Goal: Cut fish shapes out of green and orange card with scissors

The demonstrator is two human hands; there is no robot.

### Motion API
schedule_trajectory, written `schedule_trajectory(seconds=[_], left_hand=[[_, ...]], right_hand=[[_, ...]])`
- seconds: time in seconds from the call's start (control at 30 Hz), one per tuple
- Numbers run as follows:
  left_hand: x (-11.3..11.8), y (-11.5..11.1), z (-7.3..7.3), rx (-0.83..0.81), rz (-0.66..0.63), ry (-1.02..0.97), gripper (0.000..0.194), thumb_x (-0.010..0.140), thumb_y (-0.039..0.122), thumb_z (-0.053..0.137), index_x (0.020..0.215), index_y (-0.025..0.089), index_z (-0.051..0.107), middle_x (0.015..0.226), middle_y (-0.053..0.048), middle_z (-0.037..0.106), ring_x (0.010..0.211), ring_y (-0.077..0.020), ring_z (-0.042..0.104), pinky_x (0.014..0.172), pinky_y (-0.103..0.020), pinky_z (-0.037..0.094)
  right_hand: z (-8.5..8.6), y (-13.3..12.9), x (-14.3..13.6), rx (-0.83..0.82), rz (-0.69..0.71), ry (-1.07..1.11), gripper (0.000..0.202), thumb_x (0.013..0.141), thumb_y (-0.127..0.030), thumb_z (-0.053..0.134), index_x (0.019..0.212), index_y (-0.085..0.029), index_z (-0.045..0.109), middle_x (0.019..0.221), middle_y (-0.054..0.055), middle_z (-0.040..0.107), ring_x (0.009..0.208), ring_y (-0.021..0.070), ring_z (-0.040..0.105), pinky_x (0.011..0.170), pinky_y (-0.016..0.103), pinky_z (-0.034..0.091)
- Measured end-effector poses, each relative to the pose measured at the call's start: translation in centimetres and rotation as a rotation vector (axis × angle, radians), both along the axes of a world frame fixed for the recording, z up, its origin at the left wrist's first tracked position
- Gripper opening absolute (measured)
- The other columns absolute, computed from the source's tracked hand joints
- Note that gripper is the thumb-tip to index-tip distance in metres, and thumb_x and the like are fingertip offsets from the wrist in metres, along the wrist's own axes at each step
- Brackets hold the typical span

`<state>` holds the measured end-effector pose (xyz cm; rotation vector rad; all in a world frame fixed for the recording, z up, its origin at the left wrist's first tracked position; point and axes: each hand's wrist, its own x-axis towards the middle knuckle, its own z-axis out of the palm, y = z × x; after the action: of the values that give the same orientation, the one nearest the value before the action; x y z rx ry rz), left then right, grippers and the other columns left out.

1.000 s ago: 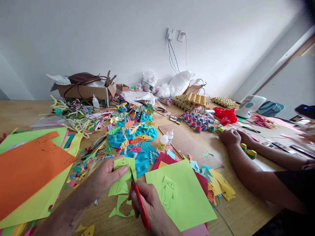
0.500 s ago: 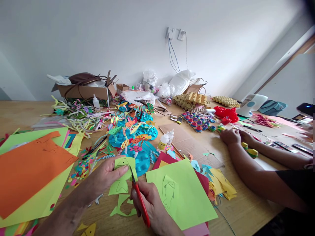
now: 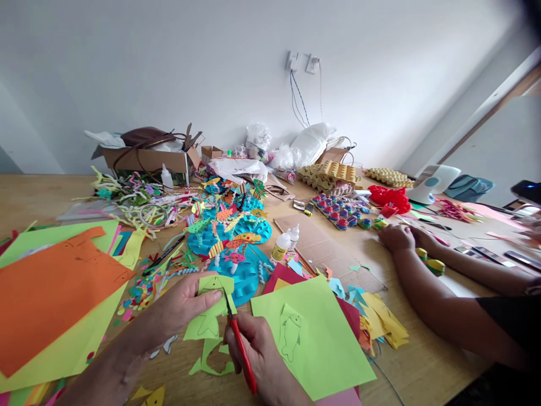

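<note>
Between thumb and fingers, my left hand (image 3: 186,301) pinches a piece of light green paper (image 3: 208,324) with a fish outline drawn on it. My right hand (image 3: 260,349) grips red-handled scissors (image 3: 240,349). Their dark blades meet the paper at its right side, beside the drawn fish. Below the paper lies a green offcut (image 3: 211,358) with a curved hole. To the right, a large green sheet (image 3: 329,344) carries a smaller cut piece with another fish drawing (image 3: 291,335).
Blue bases with paper fish (image 3: 239,273) stand ahead, next to glue bottles (image 3: 280,246). Orange paper (image 3: 54,293) lies at left. Yellow scraps (image 3: 382,321) lie right of the green sheet. Another person's hands (image 3: 399,237) work at the right, near painted egg cartons (image 3: 333,211).
The scissors and both hands stay nearly in place. The lower part of the held paper has swung slightly left. The whole view has shifted a little.
</note>
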<state>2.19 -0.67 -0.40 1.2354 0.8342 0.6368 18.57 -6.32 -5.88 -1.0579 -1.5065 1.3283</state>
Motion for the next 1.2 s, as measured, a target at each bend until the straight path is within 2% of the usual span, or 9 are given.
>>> schedule_trajectory(seconds=[0.3,0.57,0.77,0.93,1.2], left_hand=[[-0.14,0.04,0.25,-0.023,-0.026,-0.055,0.024,0.082,0.030,0.062,0.104,0.021,0.067,0.091,-0.003,0.074,0.086,-0.0205,0.064,0.080,-0.031,0.050],[-0.19,0.50,-0.17,0.033,0.051,0.041,0.023,0.079,0.040,0.063,0.083,0.017,0.066,0.076,-0.001,0.068,0.075,-0.0199,0.062,0.066,-0.027,0.050],[-0.07,0.25,-0.09,-0.002,0.001,0.032,0.022,0.079,0.040,0.063,0.085,0.019,0.066,0.080,-0.001,0.068,0.075,-0.0188,0.062,0.069,-0.028,0.050],[-0.12,0.22,-0.17,-0.022,-0.003,0.006,0.023,0.080,0.039,0.063,0.095,0.021,0.067,0.085,-0.001,0.070,0.079,-0.0188,0.062,0.070,-0.027,0.050],[-0.26,0.24,-0.16,-0.035,0.009,0.021,0.022,0.078,0.040,0.065,0.083,0.019,0.065,0.077,0.000,0.066,0.073,-0.0185,0.061,0.067,-0.027,0.050]], right_hand=[[-0.42,0.14,-0.02,0.105,-0.016,-0.044,0.033,0.090,-0.031,0.042,0.060,-0.018,0.037,0.055,-0.005,0.033,0.051,0.0086,0.030,0.048,0.021,0.025],[-0.31,0.20,-0.01,0.112,-0.032,-0.060,0.034,0.089,-0.033,0.042,0.059,-0.018,0.038,0.054,-0.005,0.033,0.051,0.0088,0.030,0.047,0.021,0.025],[-0.50,0.08,0.01,0.111,-0.029,-0.066,0.033,0.090,-0.033,0.043,0.061,-0.018,0.039,0.055,-0.005,0.036,0.052,0.0088,0.032,0.048,0.020,0.026],[-0.35,-0.08,0.17,0.092,-0.015,-0.061,0.035,0.092,-0.036,0.044,0.062,-0.018,0.038,0.055,-0.005,0.034,0.051,0.0080,0.030,0.048,0.020,0.025],[-0.51,-0.08,0.19,0.092,-0.013,-0.073,0.035,0.092,-0.032,0.043,0.061,-0.018,0.037,0.054,-0.006,0.032,0.050,0.0079,0.030,0.046,0.020,0.024]])
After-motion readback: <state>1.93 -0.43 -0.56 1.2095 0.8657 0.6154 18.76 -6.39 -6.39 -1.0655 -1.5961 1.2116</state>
